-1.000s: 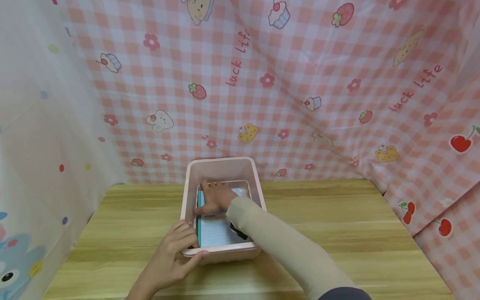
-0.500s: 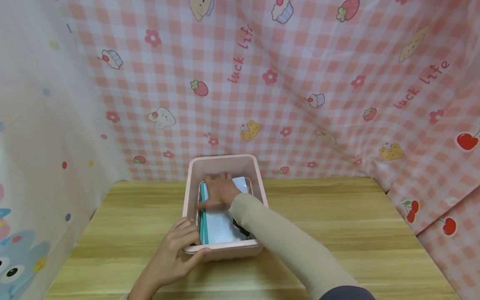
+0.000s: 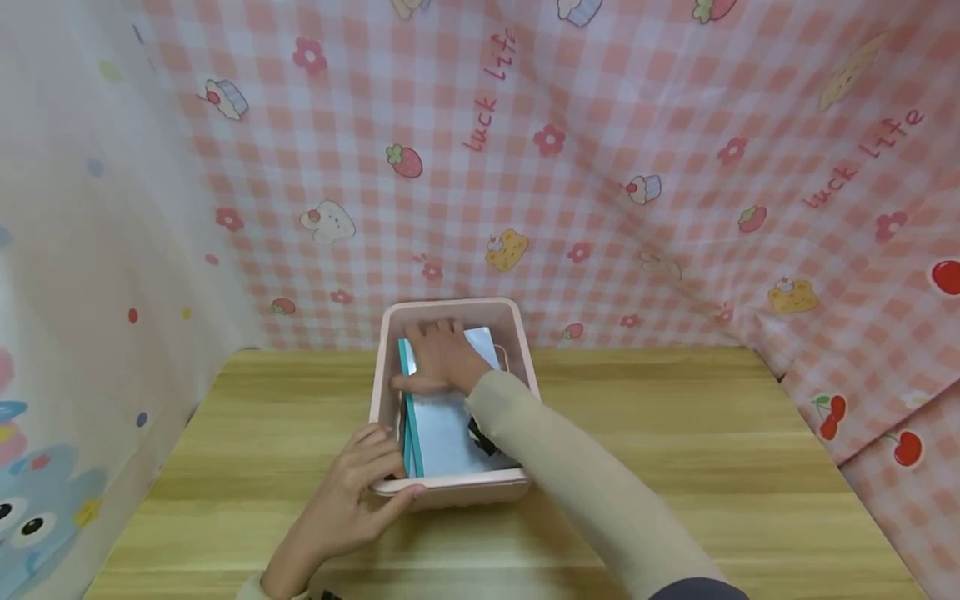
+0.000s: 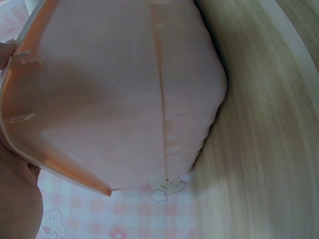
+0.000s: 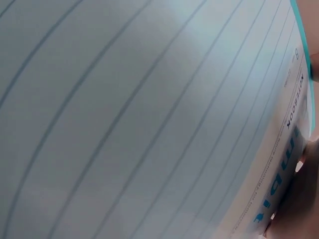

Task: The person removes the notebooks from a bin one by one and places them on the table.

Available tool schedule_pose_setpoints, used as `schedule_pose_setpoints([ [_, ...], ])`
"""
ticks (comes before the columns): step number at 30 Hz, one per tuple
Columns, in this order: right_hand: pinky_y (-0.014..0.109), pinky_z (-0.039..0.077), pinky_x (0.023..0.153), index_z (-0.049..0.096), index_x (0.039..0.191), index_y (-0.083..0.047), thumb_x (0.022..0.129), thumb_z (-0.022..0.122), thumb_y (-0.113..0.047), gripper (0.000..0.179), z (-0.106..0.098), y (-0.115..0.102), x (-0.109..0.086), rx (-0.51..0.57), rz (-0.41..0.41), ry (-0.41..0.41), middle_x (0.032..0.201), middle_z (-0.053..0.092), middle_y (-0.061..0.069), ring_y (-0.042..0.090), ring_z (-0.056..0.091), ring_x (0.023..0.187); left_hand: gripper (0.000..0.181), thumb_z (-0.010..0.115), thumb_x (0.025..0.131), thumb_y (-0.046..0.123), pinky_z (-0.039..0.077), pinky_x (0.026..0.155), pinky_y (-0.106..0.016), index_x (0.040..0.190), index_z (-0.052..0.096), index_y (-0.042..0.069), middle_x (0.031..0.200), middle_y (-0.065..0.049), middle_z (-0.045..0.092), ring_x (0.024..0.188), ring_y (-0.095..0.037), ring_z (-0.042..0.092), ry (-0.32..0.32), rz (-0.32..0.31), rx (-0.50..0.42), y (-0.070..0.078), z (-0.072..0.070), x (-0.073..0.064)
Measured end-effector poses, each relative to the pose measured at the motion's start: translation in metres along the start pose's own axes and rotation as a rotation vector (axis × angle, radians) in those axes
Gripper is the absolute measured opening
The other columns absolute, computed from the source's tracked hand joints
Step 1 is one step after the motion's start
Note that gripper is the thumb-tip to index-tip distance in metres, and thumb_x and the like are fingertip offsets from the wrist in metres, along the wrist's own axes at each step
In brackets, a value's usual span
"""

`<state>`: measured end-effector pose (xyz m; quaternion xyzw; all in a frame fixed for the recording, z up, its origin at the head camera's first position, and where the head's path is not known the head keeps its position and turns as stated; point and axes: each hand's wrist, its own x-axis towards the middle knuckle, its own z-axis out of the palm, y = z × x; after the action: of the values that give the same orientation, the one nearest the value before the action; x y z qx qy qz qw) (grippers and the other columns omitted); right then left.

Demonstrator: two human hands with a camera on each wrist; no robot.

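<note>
A pale pink plastic bin (image 3: 472,481) stands on the table. My left hand (image 3: 352,487) grips its near left corner, fingers over the rim and thumb outside; the left wrist view shows the bin's outer wall (image 4: 109,99). Down inside the bin, my right hand (image 3: 446,358) spreads over a notebook (image 3: 450,433) with a pale cover and teal spine, holding it by its edges. Lines and the word NOTEBOOK show on its cover (image 5: 149,119) in the right wrist view. A second teal spine (image 3: 407,450) lies under it at the left. The bin's floor is mostly hidden.
The wooden table (image 3: 637,433) stretches to both sides of the bin. A pink checked cloth (image 3: 585,192) hangs just behind the bin, and a white patterned cloth (image 3: 97,275) hangs at the left.
The held notebook has risen and slid toward the bin's far end, uncovering a second teal spine. My left hand keeps its hold on the rim. The head view has tilted slightly downward.
</note>
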<state>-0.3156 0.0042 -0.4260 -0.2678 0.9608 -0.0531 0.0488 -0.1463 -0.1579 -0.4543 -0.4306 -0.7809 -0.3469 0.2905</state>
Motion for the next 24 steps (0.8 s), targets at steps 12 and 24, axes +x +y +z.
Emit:
schedule_pose_setpoints([
  [12,0.059,0.028,0.117,0.033,0.154,-0.019,0.092,0.053,-0.064,0.079,-0.036,-0.002,-0.015,0.1,-0.044,0.147,0.152,0.049,0.012,0.035,0.043,0.141,0.027,0.078,0.09,0.032,0.039,0.102,-0.032,0.075,0.057,0.024,0.078,0.016,0.057,0.086,-0.006,0.052,-0.031,-0.022,0.009,0.001,-0.002,0.001],
  [24,0.049,0.033,0.107,0.045,0.131,-0.018,0.091,0.053,-0.057,0.057,-0.083,-0.004,-0.03,0.104,-0.06,0.357,0.121,0.057,0.001,0.025,0.05,0.114,0.027,0.079,0.089,0.03,0.038,0.096,-0.031,0.075,0.056,0.023,0.074,0.015,0.052,0.082,-0.006,0.048,-0.021,-0.028,-0.01,0.0,-0.003,0.001],
])
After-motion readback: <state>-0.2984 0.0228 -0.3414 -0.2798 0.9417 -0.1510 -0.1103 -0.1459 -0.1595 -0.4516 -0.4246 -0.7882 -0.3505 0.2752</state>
